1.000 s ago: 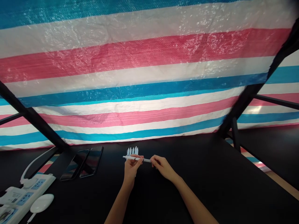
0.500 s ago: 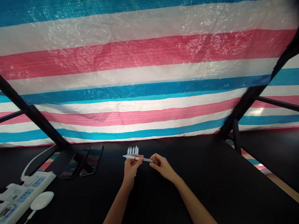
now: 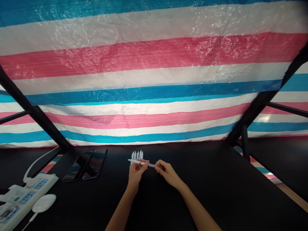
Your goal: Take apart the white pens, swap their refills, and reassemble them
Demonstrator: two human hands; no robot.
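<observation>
My left hand [image 3: 136, 175] grips a slim white pen [image 3: 141, 163] near its left end, with the barrel lying across the fingers. My right hand [image 3: 167, 173] pinches the pen's thin right end between thumb and fingertips. Just behind the pen stands a tight row of several small white bottles [image 3: 137, 155], upright on the black table [image 3: 204, 179]. My left hand is the nearer one to them, and the pen partly covers their lower ends.
Two dark smartphones [image 3: 77, 166] [image 3: 94, 163] lie side by side at the left. Further left are a white power strip [image 3: 26, 195] with a cable and a round white device [image 3: 44, 203]. Black frame bars [image 3: 252, 109] cross in front of a striped tarpaulin [image 3: 144, 80].
My right fingers have closed in on the pen's right end, and the pen stays in my left hand. The whole view has tilted slightly.
</observation>
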